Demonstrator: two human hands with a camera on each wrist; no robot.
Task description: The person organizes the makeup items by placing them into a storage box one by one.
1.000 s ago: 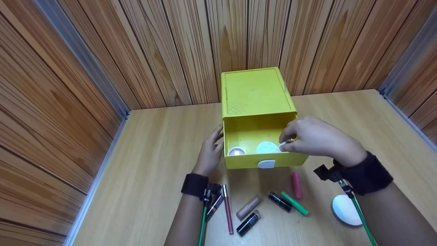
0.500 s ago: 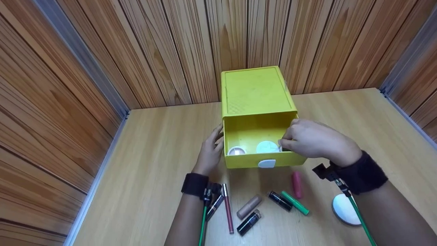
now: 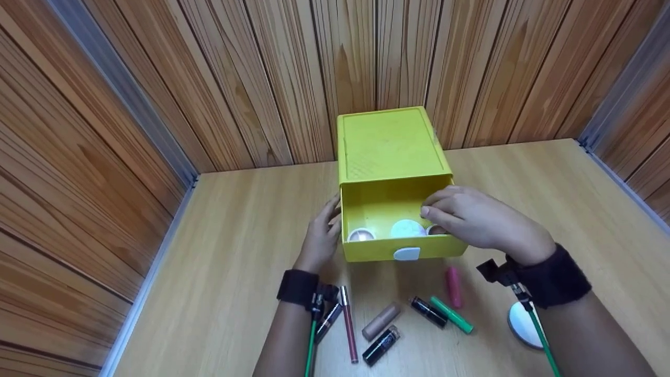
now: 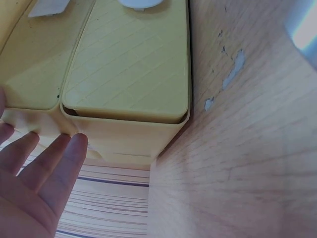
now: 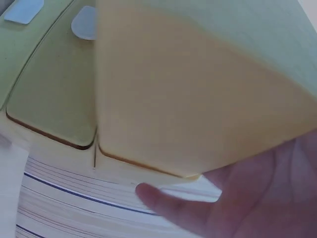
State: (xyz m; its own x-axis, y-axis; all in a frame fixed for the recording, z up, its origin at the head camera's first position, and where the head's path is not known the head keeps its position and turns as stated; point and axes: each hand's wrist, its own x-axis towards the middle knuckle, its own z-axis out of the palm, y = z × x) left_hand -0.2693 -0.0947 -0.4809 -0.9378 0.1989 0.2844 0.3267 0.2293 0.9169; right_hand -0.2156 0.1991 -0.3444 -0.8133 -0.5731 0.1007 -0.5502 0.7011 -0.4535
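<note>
A yellow drawer unit stands on the table with its top drawer pulled out. My left hand rests along the unit's left side; in the left wrist view its fingers lie straight beside the yellow wall. My right hand is over the drawer's right edge with fingers loosely bent, and nothing shows between them. Under that hand lies a small round container, partly covered. Beside it are a round white lid-like disc and a small round container with a pale rim.
In front of the unit lie a slim dark red tube, a mauve tube, black tubes, a green tube and a pink tube. A white round compact is near my right forearm. Wood-panelled walls enclose the table.
My right hand has let go of the small round container, which now lies in the drawer's right front corner. Its fingers have loosened and lifted slightly. My left hand has stayed in place.
</note>
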